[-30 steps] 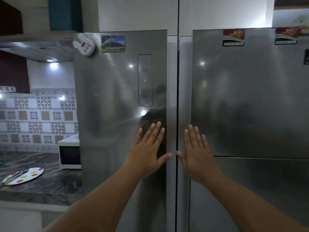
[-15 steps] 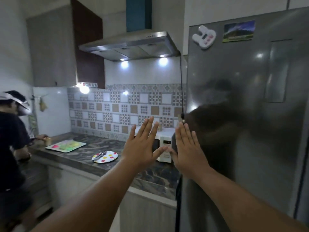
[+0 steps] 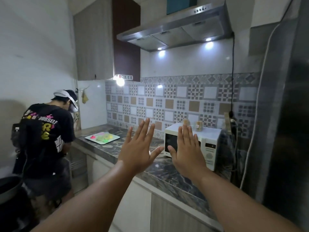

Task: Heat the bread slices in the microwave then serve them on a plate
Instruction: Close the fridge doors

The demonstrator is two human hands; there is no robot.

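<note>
A white microwave (image 3: 209,144) stands shut on the dark marble counter (image 3: 168,173), at its right end beside the fridge. Bagged bread (image 3: 199,126) rests on top of the microwave. My left hand (image 3: 138,148) and my right hand (image 3: 188,149) are held up flat in the air in front of me, fingers spread, holding nothing. The right hand covers part of the microwave door. The dotted plate seen earlier is hidden behind my left hand.
Another person (image 3: 46,141) in a black shirt stands at the counter's far left end. A white tray (image 3: 102,138) with coloured pieces lies on the counter. A steel fridge (image 3: 284,114) fills the right side. A range hood (image 3: 177,29) hangs above.
My view has swung left from the fridge doors to the kitchen counter. My hands have left the fridge and stay raised and spread. The microwave and the other person have come into view.
</note>
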